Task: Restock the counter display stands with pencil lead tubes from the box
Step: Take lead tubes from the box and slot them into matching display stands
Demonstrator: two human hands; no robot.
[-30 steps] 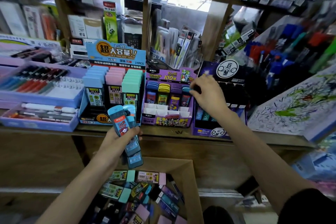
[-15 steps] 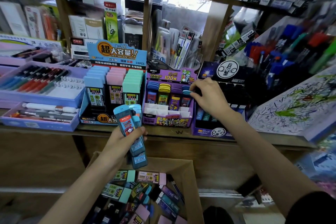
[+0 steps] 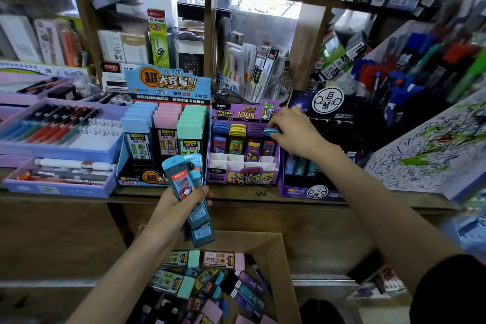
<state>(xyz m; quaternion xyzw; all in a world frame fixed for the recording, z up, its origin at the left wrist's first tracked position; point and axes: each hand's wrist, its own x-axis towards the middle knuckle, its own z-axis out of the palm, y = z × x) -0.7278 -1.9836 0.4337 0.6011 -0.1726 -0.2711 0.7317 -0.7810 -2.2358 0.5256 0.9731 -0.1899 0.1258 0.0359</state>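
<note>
Teal lead tubes, several in a fanned bunch, are being gripped by L hand, its fingers curling round their mid-lengths, above the cardboard box & in front of the desk edge. R hand is hovering at the purple display stand on the desk, fingertips pinching the cap of a teal-capped tube standing in its far-right column. Loose tubes of mixed colours are lying in the box; a blue stand w/ blue, pink & green tubes is sitting just left of the purple one, a dark stand just right.
</note>
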